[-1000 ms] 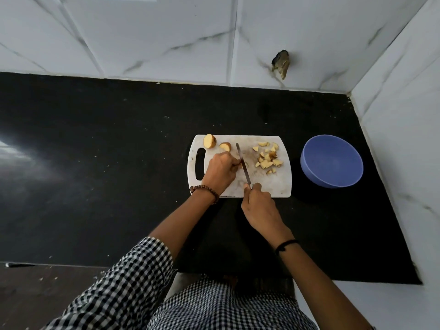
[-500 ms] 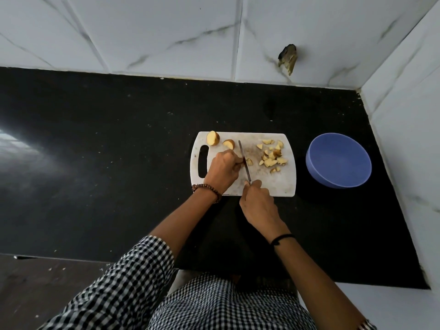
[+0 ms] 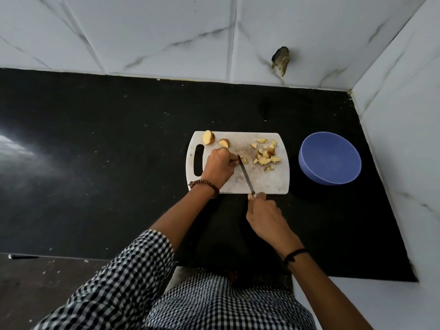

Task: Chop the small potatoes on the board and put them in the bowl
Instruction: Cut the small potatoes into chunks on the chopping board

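Note:
A white cutting board (image 3: 269, 182) lies on the black counter. My left hand (image 3: 219, 165) sits on the board with curled fingers holding a potato piece (image 3: 244, 159) at the knife tip. My right hand (image 3: 264, 216) grips the handle of a knife (image 3: 245, 173) at the board's near edge; its blade slants up-left to the held piece. A pile of chopped potato pieces (image 3: 265, 153) lies on the board's right part. Two potato halves (image 3: 208, 137) (image 3: 224, 143) rest at its far left corner. The blue bowl (image 3: 329, 158) stands to the right of the board and looks empty.
White marble-tiled walls close the counter (image 3: 95, 151) at the back and right. A chipped hole (image 3: 281, 60) marks the back wall. The counter's near edge runs along the bottom left, with floor below.
The knife has drawn back toward me, my right hand now sitting off the board's near edge. A cut piece now lies at the blade tip by my left fingers.

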A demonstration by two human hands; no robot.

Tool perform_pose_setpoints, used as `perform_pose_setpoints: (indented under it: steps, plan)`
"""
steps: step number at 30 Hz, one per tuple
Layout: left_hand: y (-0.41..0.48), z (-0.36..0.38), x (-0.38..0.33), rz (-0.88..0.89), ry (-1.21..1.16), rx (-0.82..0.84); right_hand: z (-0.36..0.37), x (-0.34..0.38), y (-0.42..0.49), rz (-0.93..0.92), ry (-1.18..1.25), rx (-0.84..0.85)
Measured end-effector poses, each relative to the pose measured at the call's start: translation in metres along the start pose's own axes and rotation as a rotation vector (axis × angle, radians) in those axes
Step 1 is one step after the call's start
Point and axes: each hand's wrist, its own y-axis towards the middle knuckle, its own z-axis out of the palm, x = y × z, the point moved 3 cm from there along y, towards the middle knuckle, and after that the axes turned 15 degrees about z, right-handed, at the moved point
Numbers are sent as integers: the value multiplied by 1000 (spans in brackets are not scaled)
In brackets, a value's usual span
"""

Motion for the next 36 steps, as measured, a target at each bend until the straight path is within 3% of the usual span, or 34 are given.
perform_pose_setpoints:
  steps: [8, 12, 17, 22, 36]
  plan:
    - [1, 2, 0, -36, -18, 0, -15, -31, -16, -10, 21, 85]
    - [-1, 4, 5, -61, -42, -1, -22, -33, -13, -33, 222, 49]
    - [4, 2, 6, -74, -21, 72, -38, -16, 13, -83, 330, -199]
    - [11, 2, 7, -73, -1, 151, -55, 2, 45, -35, 263, -446]
    - [46, 27, -27, 30, -129, 171, -65, 16, 85, -43, 444, -389]
